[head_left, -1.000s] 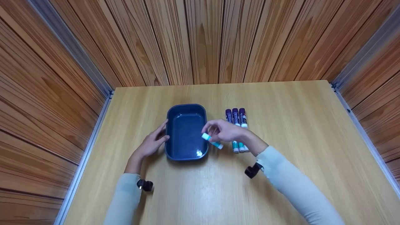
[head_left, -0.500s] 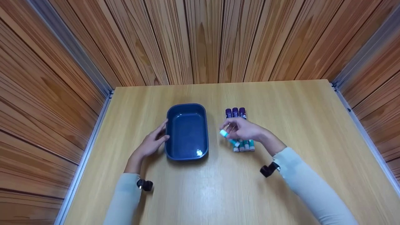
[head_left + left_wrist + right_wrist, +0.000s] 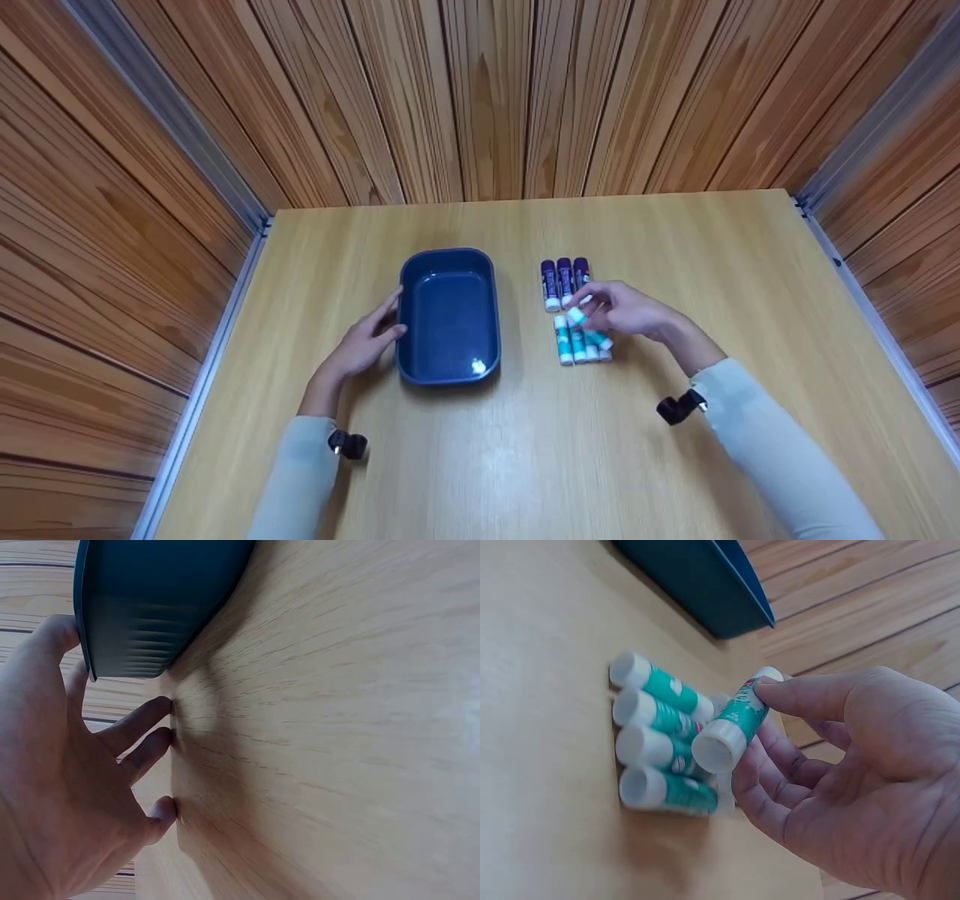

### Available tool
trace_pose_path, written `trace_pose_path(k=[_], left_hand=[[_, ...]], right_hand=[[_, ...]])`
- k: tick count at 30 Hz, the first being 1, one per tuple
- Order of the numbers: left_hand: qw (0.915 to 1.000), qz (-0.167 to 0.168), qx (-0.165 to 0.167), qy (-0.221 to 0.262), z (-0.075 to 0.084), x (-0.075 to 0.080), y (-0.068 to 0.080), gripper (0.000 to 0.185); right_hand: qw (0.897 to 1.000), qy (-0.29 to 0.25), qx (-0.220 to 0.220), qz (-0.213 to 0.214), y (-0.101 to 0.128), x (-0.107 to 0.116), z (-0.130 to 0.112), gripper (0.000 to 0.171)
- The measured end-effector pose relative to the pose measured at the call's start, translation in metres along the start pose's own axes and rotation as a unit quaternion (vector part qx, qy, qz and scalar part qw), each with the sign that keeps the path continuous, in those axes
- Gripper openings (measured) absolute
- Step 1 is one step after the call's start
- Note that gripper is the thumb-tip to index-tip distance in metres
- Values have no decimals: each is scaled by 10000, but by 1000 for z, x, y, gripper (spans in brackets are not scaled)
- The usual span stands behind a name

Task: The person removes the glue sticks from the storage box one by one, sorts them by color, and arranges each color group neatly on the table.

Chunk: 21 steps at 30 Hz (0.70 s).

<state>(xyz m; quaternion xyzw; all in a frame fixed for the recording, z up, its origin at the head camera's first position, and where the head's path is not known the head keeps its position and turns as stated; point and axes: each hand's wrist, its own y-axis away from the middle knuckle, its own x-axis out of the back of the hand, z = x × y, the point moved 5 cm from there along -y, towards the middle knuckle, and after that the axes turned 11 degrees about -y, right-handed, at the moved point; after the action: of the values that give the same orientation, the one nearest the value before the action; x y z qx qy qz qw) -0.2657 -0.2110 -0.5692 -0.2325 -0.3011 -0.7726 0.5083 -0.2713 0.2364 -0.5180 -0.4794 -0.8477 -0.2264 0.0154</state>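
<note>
My left hand [image 3: 364, 345] rests against the left side of a dark blue rectangular tray [image 3: 450, 322], its fingers spread. In the left wrist view, a digit touches the tray's rim while other fingertips [image 3: 161, 736] meet the tabletop. Between thumb and fingers, my right hand [image 3: 626, 309] pinches a green-and-white glue stick [image 3: 739, 720], tilted above a row of several similar glue sticks [image 3: 664, 716] lying side by side. Behind that row lie purple-and-white sticks [image 3: 565, 281] of similar shape, partly covered by the right hand in the head view.
The light wooden table [image 3: 480, 465] is bounded by wood-plank walls [image 3: 487, 97] at the back and sides, with metal rails [image 3: 210, 360] along the side edges. Tabletop lies between the tray and the sticks. Each wrist wears a small black camera [image 3: 679, 407].
My right hand has carried the glue stick rightward, from the tray's right rim to above the right part of the green row. The left hand and tray stay put.
</note>
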Motion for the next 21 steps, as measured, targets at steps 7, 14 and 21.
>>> trace_pose_path(k=[7, 14, 21], left_hand=[[10000, -55, 42, -17, -1, 1, -1, 71], [9999, -104, -10, 108, -1, 0, 0, 75], [9999, -80, -83, -2, 0, -1, 2, 82]], right_hand=[[9997, 81, -50, 202, 11, 18, 8, 41], [9986, -48, -261, 452, 14, 27, 18, 43], [9965, -34, -308, 776, 13, 27, 27, 45]])
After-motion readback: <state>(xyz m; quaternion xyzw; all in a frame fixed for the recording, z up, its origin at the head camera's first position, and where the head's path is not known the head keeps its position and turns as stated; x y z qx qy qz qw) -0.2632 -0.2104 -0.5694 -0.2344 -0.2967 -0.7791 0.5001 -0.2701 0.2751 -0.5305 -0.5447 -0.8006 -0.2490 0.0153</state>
